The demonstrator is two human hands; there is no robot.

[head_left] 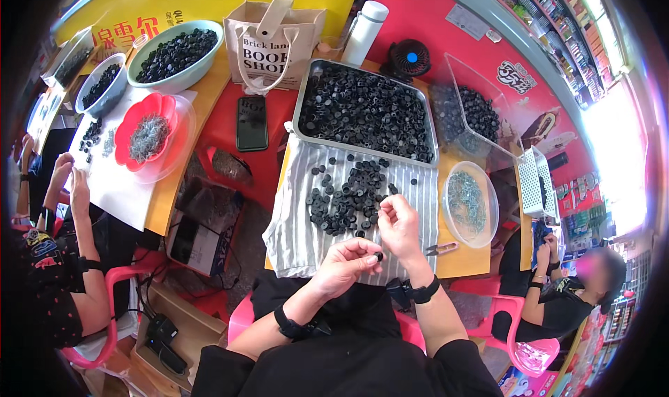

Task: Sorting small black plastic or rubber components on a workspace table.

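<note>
My left hand [346,266] pinches a small round black cap [378,256] between thumb and fingertips, just over the near edge of a grey striped cloth [289,219]. To its right and slightly farther off, my right hand [399,228] is closed in a pinch; whatever its fingertips hold is too small to make out. Beyond both hands lies a loose heap of black caps [345,198] on the cloth. Behind the heap, a metal tray [300,111] is filled with the same kind of black pieces. A clear round tub [490,216] of small silvery parts stands right of the cloth.
Thread snips [442,248] lie beside my right wrist. At the back are a canvas bag [306,31], a white bottle [366,31], a small black fan [406,60] and a clear bin [481,118]. A phone [252,123] rests on red to the left. Co-workers sit on both sides.
</note>
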